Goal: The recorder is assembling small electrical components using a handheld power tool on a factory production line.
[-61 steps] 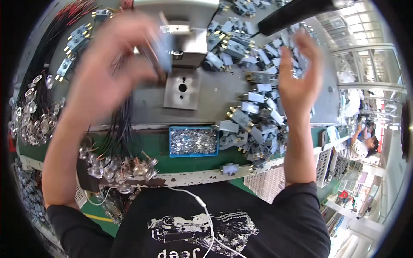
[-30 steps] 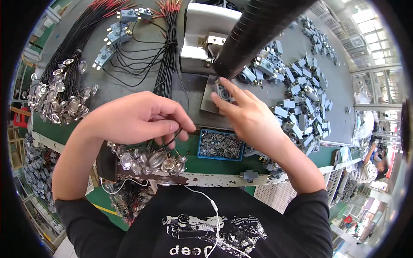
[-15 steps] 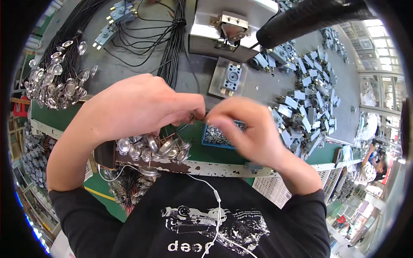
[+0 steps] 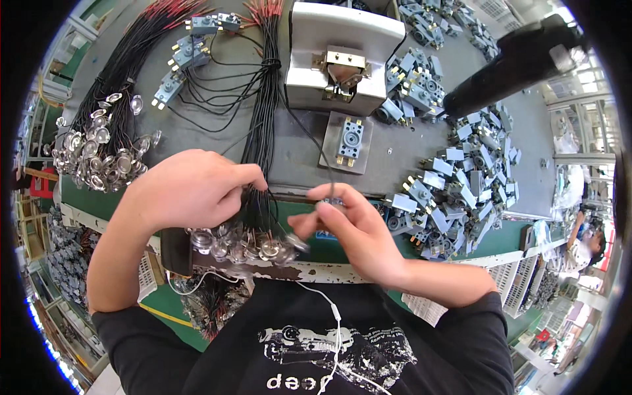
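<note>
My left hand (image 4: pixel 191 191) is closed around a bundle of black wires (image 4: pixel 262 125) near the bench's front edge, just above a cluster of round silver discs (image 4: pixel 247 245) on their ends. My right hand (image 4: pixel 349 227) is beside it, fingers pinched on a single black wire (image 4: pixel 316 155) and a small silver part at its end. The wire runs up toward the grey press fixture (image 4: pixel 339 59). A small blue-grey switch block (image 4: pixel 350 138) sits on the fixture's plate.
A heap of blue-grey switch blocks (image 4: pixel 454 191) lies right. More wired discs (image 4: pixel 99 151) lie left. Red-tipped black wires (image 4: pixel 164 26) and wired blocks fan out at the back left. A black lever handle (image 4: pixel 513 59) crosses upper right. A person sits at far right.
Both hands came down from the fixture to the bench's front edge. My left hand closed on the wire bundle; my right hand drew apart from it, pinching a single wire.
</note>
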### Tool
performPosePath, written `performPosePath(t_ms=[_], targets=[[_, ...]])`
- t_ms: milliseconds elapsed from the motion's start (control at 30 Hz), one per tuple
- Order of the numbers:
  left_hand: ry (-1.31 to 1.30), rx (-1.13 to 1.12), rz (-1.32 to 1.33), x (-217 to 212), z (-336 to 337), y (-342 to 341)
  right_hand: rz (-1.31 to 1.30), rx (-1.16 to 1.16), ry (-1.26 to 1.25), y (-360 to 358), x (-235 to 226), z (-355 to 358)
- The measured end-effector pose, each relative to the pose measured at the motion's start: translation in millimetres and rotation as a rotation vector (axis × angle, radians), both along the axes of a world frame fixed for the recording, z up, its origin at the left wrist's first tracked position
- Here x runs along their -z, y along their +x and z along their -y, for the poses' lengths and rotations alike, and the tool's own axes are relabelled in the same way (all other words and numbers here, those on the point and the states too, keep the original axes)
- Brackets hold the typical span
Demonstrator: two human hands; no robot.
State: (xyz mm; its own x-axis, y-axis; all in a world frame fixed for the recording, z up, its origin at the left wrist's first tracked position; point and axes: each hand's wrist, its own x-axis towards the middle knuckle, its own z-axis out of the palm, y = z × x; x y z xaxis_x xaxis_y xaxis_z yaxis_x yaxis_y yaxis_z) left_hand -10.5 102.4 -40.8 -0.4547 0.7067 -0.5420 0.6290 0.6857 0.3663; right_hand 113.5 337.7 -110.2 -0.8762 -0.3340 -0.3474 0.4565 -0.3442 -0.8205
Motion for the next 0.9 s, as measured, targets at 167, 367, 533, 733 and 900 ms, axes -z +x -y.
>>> performPosePath(t_ms=[167, 367, 533, 733, 900], targets=[[0.785, 0.059, -0.3, 19.8, -29.6, -6.3, -0.303, -0.18, 0.41, -26.8, -63.1, -22.9], [0.784, 0.013, -0.128, 24.9, -39.9, -15.2, -0.953, -0.448, 1.243, -61.7, -84.7, -71.0], [0.697, 0.0, -0.276, 41.2, -42.6, -23.9, -0.734, -0.275, 0.959, -58.9, -51.7, -83.2], [0.914, -0.027, -0.247, 29.8, -64.0, -7.4, -1.346, 0.202, 1.074, -44.0, -19.7, -77.5], [0.959, -0.082, -0.208, 37.6, -65.2, -10.3, -1.252, 0.356, 1.08, -49.3, -17.5, -68.0]])
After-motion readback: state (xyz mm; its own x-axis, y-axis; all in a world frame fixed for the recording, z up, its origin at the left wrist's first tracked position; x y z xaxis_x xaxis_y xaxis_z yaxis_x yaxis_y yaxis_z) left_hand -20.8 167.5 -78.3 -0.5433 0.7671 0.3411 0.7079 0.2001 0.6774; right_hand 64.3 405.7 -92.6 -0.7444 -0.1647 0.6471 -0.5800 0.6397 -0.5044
